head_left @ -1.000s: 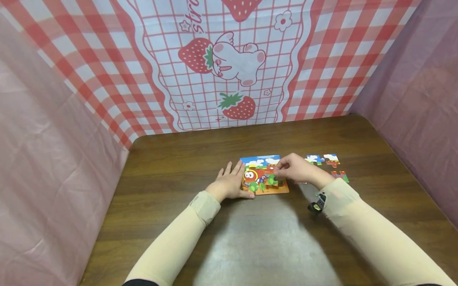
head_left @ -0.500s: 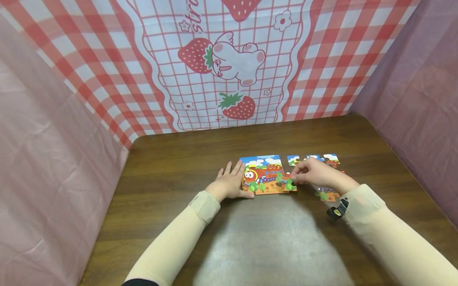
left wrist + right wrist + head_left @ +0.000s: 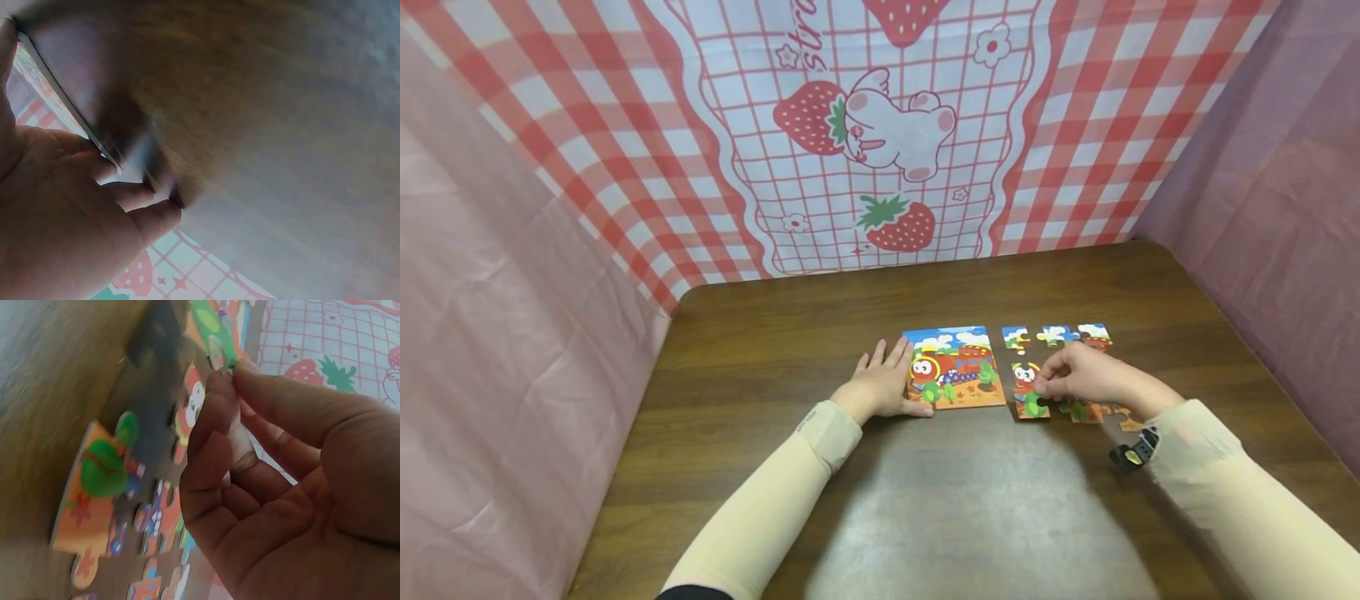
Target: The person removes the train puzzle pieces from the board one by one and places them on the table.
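On the table lies a picture board printed with a red smiling train. My left hand rests along its left side, fingers spread and straight. In the left wrist view the board's edge sits in front of that hand's palm. My right hand pinches a jigsaw piece with a green tree on it, between thumb and fingertips. From the head this piece overlaps the spot just below a loose piece with the train's face. The right hand hides part of the loose pieces behind it.
Loose jigsaw pieces lie in rows right of the board: a sky piece, a cloud piece, a red-and-white piece, and a tree piece nearer me. A strawberry-print cloth hangs behind the table.
My right hand has moved right with the jigsaw piece, from over the board to the loose pieces' left column. My left hand has stayed at the board's left side.
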`<state>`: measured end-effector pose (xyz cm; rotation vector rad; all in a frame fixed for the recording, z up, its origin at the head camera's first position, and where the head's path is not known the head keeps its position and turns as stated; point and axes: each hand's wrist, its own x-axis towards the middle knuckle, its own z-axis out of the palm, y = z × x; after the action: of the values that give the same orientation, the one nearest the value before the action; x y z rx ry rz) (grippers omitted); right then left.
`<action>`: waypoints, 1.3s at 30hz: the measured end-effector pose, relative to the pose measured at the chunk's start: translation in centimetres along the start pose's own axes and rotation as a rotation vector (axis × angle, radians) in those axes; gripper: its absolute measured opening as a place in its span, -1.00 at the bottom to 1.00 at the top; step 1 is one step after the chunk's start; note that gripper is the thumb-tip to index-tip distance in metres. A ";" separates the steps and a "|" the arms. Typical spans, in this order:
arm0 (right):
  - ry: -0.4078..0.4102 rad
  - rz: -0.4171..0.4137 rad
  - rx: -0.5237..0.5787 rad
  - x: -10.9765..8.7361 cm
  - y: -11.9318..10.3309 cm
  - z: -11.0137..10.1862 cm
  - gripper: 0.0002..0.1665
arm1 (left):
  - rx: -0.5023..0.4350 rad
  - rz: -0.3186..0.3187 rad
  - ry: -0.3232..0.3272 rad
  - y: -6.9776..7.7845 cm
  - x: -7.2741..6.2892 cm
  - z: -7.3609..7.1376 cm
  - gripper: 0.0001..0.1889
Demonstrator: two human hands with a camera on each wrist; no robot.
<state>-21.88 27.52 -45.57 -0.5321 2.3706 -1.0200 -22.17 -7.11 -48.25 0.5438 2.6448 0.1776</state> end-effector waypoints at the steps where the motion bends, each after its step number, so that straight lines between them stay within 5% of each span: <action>1: -0.006 0.005 0.000 -0.1 0.2 0.0 -0.88 | -0.001 0.001 -0.001 0.0 0.0 0.0 0.27; 15: -0.014 -0.003 -0.098 -0.3 1.3 0.8 -0.90 | -0.016 0.006 0.005 -0.1 -0.2 0.0 0.28; 27: 0.070 0.005 -0.229 -0.1 1.1 1.6 -0.82 | -0.010 0.005 0.000 0.0 -0.3 -0.1 0.27; 39: 0.109 -0.012 -0.223 0.0 1.3 1.4 -0.83 | -0.003 0.011 0.010 -0.1 -0.2 0.2 0.26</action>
<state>-21.21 27.57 -47.39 -0.5847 2.5988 -0.8127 -21.96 -7.30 -48.36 0.5578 2.6518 0.1874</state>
